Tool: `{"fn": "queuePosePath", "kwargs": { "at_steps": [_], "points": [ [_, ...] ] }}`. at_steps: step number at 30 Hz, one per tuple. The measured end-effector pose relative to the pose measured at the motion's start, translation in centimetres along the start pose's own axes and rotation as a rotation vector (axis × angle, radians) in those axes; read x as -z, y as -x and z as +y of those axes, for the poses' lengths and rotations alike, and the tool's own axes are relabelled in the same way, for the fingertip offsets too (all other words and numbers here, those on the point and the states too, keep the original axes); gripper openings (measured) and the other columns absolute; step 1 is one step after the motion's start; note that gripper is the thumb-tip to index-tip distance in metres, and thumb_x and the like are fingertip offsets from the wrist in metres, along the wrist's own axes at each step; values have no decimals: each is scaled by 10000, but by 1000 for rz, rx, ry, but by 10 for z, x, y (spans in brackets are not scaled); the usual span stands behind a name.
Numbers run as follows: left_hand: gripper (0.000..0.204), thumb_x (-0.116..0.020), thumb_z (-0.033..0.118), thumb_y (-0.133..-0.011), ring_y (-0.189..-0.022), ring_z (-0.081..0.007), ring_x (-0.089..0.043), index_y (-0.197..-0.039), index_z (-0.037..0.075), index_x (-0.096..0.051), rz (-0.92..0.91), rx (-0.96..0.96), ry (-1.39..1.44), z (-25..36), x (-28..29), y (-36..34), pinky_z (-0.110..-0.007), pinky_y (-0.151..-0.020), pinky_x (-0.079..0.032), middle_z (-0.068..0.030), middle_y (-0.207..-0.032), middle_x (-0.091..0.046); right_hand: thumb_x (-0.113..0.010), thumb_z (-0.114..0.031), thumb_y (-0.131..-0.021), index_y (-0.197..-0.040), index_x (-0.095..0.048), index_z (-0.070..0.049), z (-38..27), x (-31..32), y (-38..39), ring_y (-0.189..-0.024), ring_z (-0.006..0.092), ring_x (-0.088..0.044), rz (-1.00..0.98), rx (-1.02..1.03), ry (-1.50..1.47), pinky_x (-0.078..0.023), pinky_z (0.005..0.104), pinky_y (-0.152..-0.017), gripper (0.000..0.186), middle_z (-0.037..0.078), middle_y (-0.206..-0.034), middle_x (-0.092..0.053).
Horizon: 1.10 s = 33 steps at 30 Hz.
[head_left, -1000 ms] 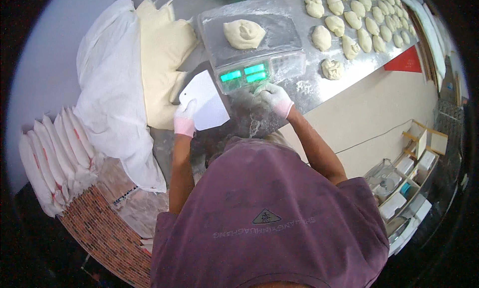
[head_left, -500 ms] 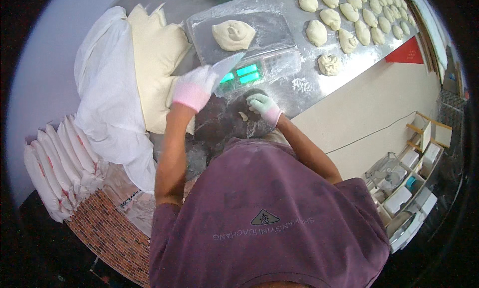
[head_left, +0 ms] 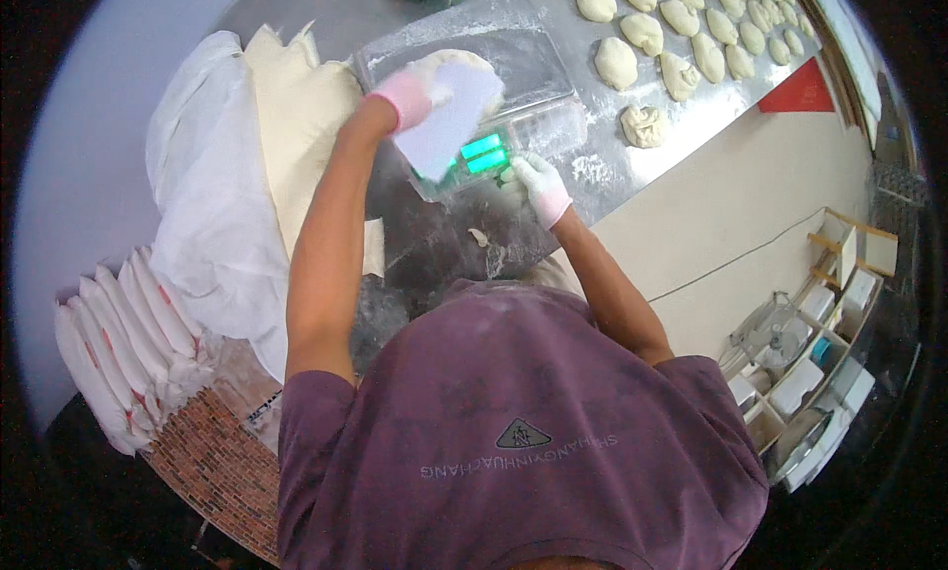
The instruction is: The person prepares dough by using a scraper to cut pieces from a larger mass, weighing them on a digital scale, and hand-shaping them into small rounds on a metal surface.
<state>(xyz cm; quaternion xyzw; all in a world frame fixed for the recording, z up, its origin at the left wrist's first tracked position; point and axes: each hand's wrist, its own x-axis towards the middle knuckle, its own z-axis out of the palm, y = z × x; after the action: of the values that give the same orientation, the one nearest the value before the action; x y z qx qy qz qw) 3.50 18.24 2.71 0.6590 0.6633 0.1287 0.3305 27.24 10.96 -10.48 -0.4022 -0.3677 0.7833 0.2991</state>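
My left hand (head_left: 403, 98), in a white glove with a pink cuff, grips a pale, flat dough scraper (head_left: 449, 121). It is over the scale, at the lump of dough (head_left: 464, 59) on the scale's plate (head_left: 538, 62), and hides part of that lump. Green lit displays (head_left: 484, 153) glow on the scale's front. By their right end is my gloved right hand (head_left: 542, 189), fingers bent together; whatever they may hold is too small to make out. A large dough mass (head_left: 301, 126) lies left of the scale, partly under white cloth (head_left: 212, 175).
Several dough pieces (head_left: 679, 17) stand in rows at the right of the metal table, with a single one (head_left: 644, 127) nearer its edge. A dough scrap (head_left: 479, 237) lies in front of the scale. White sacks (head_left: 123, 353) stand lower left; a shelf rack (head_left: 805, 373) is lower right.
My left hand has moved forward with the scraper, from beside the displays to the dough on the scale. My right hand has moved up from the tabletop to the scale's front.
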Motion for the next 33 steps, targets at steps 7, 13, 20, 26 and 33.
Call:
{"fn": "queuePosePath", "kwargs": {
  "at_steps": [7, 13, 20, 26, 33],
  "points": [
    [345, -500, 279, -862, -895, -334, -587, -972, -28, -611, 15, -24, 211, -52, -113, 119, -372, -776, -445, -222, -939, -618, -549, -205, -866, -942, -581, -24, 6, 5, 2, -570, 100, -521, -75, -240, 233, -446, 235, -511, 199, 27, -704, -556],
    [307, -543, 218, -847, -865, -220, -604, -1001, -41, -602, 305, 482, 390, -60, -118, 207, -328, -779, -451, -158, -925, -648, -560, -132, -801, -1021, -582, -45, 37, -16, 30, -770, 237, -584, -173, 90, 673, -480, 323, -678, 238, 122, -932, -578],
    [290, -546, 189, -860, -831, -173, -592, -994, -61, -606, 503, 510, 674, -65, -113, 211, -311, -732, -452, -98, -894, -649, -571, -195, -750, -1025, -586, -74, 21, -24, 32, -913, 331, -562, -354, 234, 1289, -467, 397, -786, 301, 162, -968, -572],
    [324, -552, 217, -856, -858, -170, -581, -1024, -56, -595, 540, 400, 774, -84, -107, 177, -306, -765, -446, -104, -946, -640, -550, -209, -797, -900, -649, -80, 13, -3, 19, -851, 314, -576, -109, 294, 973, -463, 384, -765, 192, 151, -853, -599],
    [382, -554, 265, -859, -906, -168, -572, -1074, -48, -591, 505, 367, 587, -59, -52, 136, -298, -813, -433, -81, -1013, -625, -553, -133, -806, -1007, -626, -72, 7, -3, 15, -918, 306, -583, -281, 225, 938, -461, 354, -813, 222, 135, -984, -627]
  ]
}}
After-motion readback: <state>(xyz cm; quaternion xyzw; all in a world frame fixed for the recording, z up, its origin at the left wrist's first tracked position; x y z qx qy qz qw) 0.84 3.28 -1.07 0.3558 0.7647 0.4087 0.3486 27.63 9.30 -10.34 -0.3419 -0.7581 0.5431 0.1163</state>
